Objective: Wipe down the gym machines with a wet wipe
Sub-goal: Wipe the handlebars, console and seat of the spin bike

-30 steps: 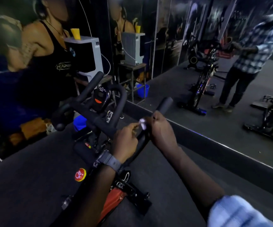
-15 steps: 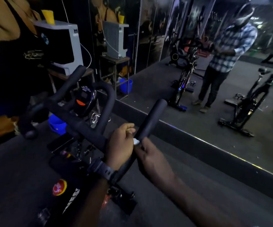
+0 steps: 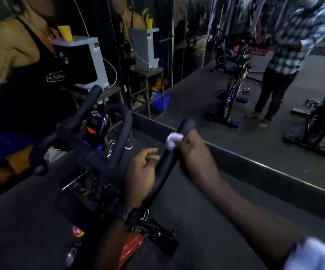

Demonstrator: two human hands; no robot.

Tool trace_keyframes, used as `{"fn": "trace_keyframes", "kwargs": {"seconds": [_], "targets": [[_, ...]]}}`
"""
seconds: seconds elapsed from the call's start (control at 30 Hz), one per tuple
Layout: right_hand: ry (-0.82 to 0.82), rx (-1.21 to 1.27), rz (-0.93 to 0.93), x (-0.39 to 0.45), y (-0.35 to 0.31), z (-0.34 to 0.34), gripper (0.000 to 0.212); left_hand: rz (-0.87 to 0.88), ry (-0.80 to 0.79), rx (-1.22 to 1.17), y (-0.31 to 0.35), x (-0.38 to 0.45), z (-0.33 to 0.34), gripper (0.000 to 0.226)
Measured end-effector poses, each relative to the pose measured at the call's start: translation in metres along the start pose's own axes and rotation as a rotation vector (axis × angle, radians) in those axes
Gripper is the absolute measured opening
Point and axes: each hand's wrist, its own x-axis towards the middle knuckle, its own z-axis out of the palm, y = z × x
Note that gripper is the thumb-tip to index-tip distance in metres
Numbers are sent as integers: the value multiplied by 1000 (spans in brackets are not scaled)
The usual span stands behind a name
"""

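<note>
Right hand [image 3: 194,151] now further up the right handlebar [image 3: 169,158], near its tip — fingers curled round the bar, white wet wipe [image 3: 173,140] bunched beneath. Left hand [image 3: 141,178] gripping lower down, steadying. Upper grip covered; remaining bars presumably pending.

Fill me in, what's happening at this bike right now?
A person is wiping an exercise bike's handlebars. The right hand presses a bunched white wet wipe against the right handlebar grip, near its tip. The left hand holds the same bar lower down. The console and the left grip are not being touched.
</note>
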Motion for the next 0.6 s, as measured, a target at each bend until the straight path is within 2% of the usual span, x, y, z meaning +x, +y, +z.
{"fn": "trace_keyframes", "kwargs": {"seconds": [0.07, 0.1, 0.13, 0.17, 0.2, 0.23, 0.3, 0.33, 0.37, 0.4, 0.43, 0.5, 0.53, 0.57, 0.6], "targets": [[-252, -114, -118, -46, 6, 21, 21, -15, 12, -49, 0, 2, 1, 25], [-267, -208, -168, -50, 14, 22, 29, -19, 3, -80, 1, 3, 2, 24], [-232, -251, -225, -40, 18, 15, 33, -25, -2, -100, 1, 5, 3, 23], [-122, -258, -188, -12, 24, 4, 32, -32, -2, -107, 2, 5, 4, 22], [24, -255, -174, 10, 26, -8, 26, -32, 6, -108, 2, 5, 5, 22], [87, -272, -187, 24, 22, -12, 20, -30, 17, -108, 4, 5, 6, 22], [72, -302, -282, 5, 28, -2, 18, 2, 46, -67, 5, 6, 9, 23], [-100, -344, -332, -21, 34, 11, 22, 22, 55, -38, 7, 6, 10, 23], [-198, -445, -429, -38, 36, 19, 29, 28, 57, -24, 8, 6, 11, 22], [-212, -513, -466, -40, 42, 20, 35, 31, 45, -37, 11, 6, 13, 20], [-128, -517, -498, -31, 45, 12, 36, 36, 40, -43, 14, 6, 14, 20], [62, -402, -307, 10, 49, -10, 24, 61, 42, -20, 13, 7, 18, 26], [131, -401, -310, 20, 46, -11, 23, 74, 41, -7, 14, 8, 20, 30], [143, -400, -294, 18, 47, -5, 18, 86, 40, -6, 15, 9, 22, 30], [101, -446, -357, -6, 54, 8, 12, 92, 46, -12, 15, 10, 24, 28]]}}
